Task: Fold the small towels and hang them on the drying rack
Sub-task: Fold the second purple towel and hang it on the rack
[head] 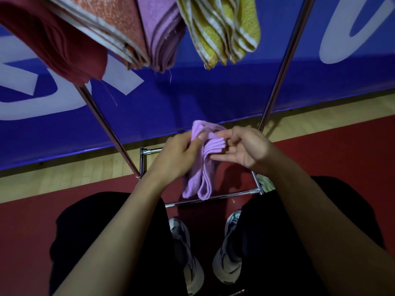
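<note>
Lilac towel hangs folded between both hands above the rack's lower bars, long axis running down toward the feet. Left hand pinches its upper left edge, thumb on top, while the right hand nips the stacked folds with curled fingers from the other side. Up on the drying rack, beyond the yellow striped towel, there looks to be open room toward the right upright.
</note>
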### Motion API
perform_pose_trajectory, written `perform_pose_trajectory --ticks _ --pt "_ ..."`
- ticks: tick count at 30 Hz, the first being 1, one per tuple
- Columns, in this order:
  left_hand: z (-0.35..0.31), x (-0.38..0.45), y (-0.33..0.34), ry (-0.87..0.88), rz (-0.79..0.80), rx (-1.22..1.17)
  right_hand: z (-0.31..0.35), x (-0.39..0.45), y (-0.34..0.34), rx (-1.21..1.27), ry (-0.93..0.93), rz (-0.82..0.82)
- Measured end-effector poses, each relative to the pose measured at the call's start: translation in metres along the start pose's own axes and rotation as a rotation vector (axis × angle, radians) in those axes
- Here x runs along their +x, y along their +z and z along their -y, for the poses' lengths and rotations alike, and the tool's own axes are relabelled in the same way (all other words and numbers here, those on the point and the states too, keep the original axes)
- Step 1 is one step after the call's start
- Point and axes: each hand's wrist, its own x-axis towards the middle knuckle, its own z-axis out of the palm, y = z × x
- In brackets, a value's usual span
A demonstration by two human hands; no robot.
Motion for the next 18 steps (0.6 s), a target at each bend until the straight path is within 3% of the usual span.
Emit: perform_pose_trajectory --ticks 4,7,10,14,18 --pt "0.003 0.002 -0.004 -0.068 -0.056 -0.018 -0.003 -0.006 -0.005 -0.308 -0.081 0.219" --pt "0.002 0.002 -0.004 -0.093 -0.06 -0.042 -0.007 -0.007 -0.008 -0.5 -0.164 0.263" --pt "0.002 0.003 -0.007 -0.112 -0.065 -0.075 -0.005 -0.007 -0.01 -0.627 -0.27 0.247" --pt "0.003 0.004 -0.016 -0.167 -0.115 -0.189 -0.005 -0.006 -0.011 -0.566 -0.324 0.153" --pt "0.001 0.002 -0.018 -0.234 -0.057 -0.363 -0.004 -0.002 -0.01 -0.551 -0.405 0.063"
